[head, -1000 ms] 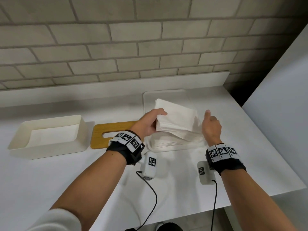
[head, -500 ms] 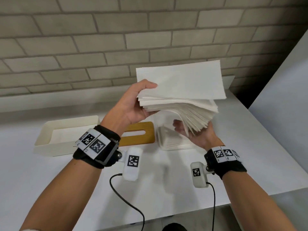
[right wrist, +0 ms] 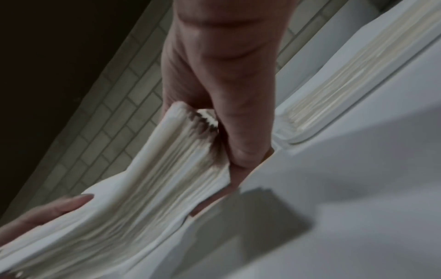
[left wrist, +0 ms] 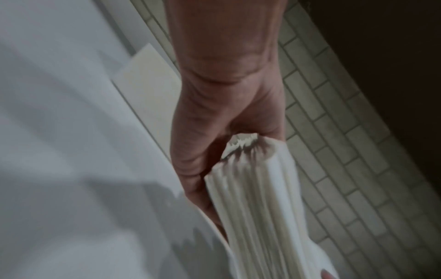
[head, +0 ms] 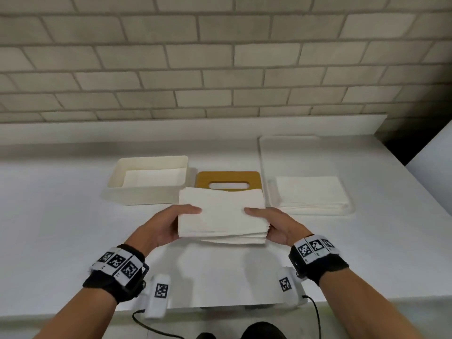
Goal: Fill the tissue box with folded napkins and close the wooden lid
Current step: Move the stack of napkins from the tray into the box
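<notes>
A thick stack of white folded napkins [head: 221, 212] hangs level above the white counter, held at both ends. My left hand [head: 168, 225] grips its left end, thumb on top, fingers underneath. My right hand [head: 271, 225] grips the right end the same way. The left wrist view shows the napkin stack [left wrist: 257, 198] edge-on in my left hand [left wrist: 214, 143]; the right wrist view shows the napkin stack [right wrist: 167, 169] in my right hand [right wrist: 229, 120]. The open cream tissue box [head: 146, 194] stands behind and to the left, a white sheet on its floor. The wooden lid [head: 228, 179] with its oval slot lies flat just behind the stack.
A clear tray [head: 347, 206] at the right holds a lower pile of napkins [head: 309, 190]. A brick wall runs behind the counter, a white panel stands at the far right. The counter's front edge [head: 220, 310] lies close to my wrists.
The napkin stack went up out of the tray, was raised high and tilted, then came down level in front of the lid. My right hand moved from under it to its right end.
</notes>
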{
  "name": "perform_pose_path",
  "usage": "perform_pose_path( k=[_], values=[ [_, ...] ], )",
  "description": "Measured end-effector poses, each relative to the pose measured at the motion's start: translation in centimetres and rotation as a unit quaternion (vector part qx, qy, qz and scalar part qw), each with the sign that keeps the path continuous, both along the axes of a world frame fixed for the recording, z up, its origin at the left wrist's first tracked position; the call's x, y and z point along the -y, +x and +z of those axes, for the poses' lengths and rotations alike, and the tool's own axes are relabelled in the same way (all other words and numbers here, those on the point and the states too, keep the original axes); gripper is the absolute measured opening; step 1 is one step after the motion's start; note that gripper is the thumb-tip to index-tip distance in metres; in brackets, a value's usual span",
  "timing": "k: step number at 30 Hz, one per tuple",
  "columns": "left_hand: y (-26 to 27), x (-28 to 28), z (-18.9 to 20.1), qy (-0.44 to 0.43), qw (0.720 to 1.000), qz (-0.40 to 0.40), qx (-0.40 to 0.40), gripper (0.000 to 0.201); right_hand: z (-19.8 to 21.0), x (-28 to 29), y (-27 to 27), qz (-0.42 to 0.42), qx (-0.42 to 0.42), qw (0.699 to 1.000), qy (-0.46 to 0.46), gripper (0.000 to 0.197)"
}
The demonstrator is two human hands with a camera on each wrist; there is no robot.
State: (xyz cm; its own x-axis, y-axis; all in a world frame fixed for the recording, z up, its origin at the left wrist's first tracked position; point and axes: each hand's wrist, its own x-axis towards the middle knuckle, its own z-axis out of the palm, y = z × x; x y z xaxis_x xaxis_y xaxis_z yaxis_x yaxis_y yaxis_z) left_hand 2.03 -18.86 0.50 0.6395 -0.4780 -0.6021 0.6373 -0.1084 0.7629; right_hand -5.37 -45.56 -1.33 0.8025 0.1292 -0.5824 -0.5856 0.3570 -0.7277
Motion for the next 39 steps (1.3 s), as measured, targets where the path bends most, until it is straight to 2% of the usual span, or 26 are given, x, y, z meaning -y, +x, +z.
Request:
perform_pose_path(
  k=[2,6,9,11,15,19,24,26,29,31,33,37,39],
  values=[
    [-0.3,-1.2,-1.3,0.004,1.0,-0.001,0.012,0.047,-1.4,-1.1,0.5,0.01,0.026,0.999,-0.026,0.047],
    [-0.2,-2.8,-3.2,0.031,0.987,0.057,0.146,0.066,-2.2,-2.5,0.5,-0.017,0.11,0.989,-0.103,0.049],
    [-0.3,-3.5,-3.6,0.054,0.962,0.052,0.262,0.062,-2.7,-2.8,0.2,-0.041,0.187,0.964,-0.183,0.054],
    [-0.2,-3.6,-4.1,0.068,0.952,0.032,0.297,0.057,-3.6,-2.7,-0.1,-0.038,0.206,0.956,-0.205,0.058],
    [0.2,-3.7,-5.9,0.101,0.948,-0.026,0.301,0.063,-5.5,-2.5,-0.6,-0.008,0.191,0.952,-0.238,0.057],
    [0.9,-3.7,-7.0,0.083,0.955,-0.022,0.284,0.07,-6.4,-2.6,-0.5,-0.009,0.208,0.95,-0.233,0.061],
    [1.5,-3.2,-7.3,0.056,0.955,0.005,0.292,0.055,-6.0,-2.4,-0.1,-0.011,0.237,0.939,-0.25,0.044],
    [1.7,-3.2,-7.4,0.061,0.951,0.004,0.303,0.053,-5.9,-2.2,-0.1,-0.007,0.241,0.938,-0.25,0.05],
    [2.1,-3.7,-7.9,0.086,0.943,-0.019,0.321,0.068,-6.2,-1.7,0.0,0.004,0.23,0.94,-0.252,0.064],
    [2.3,-3.9,-8.2,0.093,0.94,-0.022,0.327,0.07,-6.3,-1.4,0.2,0.009,0.227,0.94,-0.254,0.066],
    [2.5,-3.7,-8.3,0.096,0.937,-0.026,0.334,0.067,-6.4,-1.4,0.3,0.014,0.231,0.937,-0.26,0.063],
    [2.7,-3.4,-8.1,0.102,0.925,-0.033,0.365,0.053,-5.8,-1.7,0.6,0.006,0.249,0.924,-0.29,0.045],
    [2.9,-3.3,-8.1,0.11,0.918,-0.033,0.38,0.051,-5.7,-1.7,0.6,-0.001,0.254,0.923,-0.291,0.044]
  ],
)
